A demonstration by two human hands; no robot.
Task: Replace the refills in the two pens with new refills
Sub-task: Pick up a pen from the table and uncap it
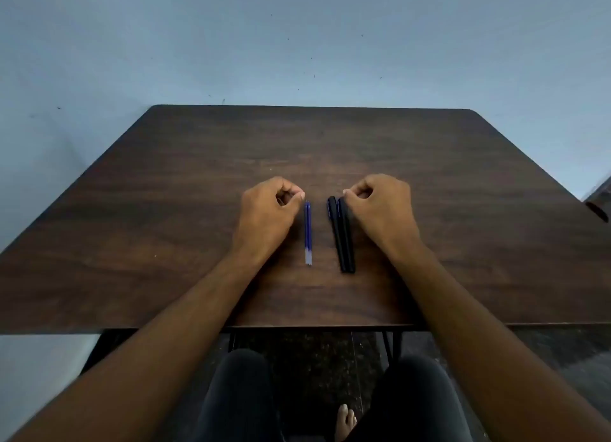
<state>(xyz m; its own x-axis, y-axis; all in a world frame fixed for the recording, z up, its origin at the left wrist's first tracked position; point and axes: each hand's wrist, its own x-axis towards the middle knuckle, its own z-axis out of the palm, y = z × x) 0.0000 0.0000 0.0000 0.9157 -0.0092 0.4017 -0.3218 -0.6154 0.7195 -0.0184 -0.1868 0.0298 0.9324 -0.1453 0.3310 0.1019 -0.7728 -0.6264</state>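
**Two pens, two refills, nothing opened yet**

Two black pens [342, 236] lie side by side, touching, on the dark wooden table [165, 210], their lengths running away from the person. Just to their left, apart from them by a narrow strip of bare wood, lie two blue refills [308, 231], also pressed together, with their fine tips pointing toward the far edge.

The left hand [264, 215] rests on the table just beside the refills, its fingers curled in and the thumb meeting the forefinger near the refill tips; it appears to hold nothing, though whether a fingertip brushes the refills cannot be told. The right hand [380, 210] sits against the right side of the pens, fingers curled likewise, its fingertips at the far end of the nearer pen. Whether it already pinches that pen or merely touches it is not clear.

Both pens look whole and closed, so the task appears to be at its very start: the step in hand is taking up the first pen. The next move calls for a firm pinch on one pen alone, lifting it away from its twin without rolling the other, then bringing the left hand across to grip the barrel so the two halves can be unscrewed or pulled apart.
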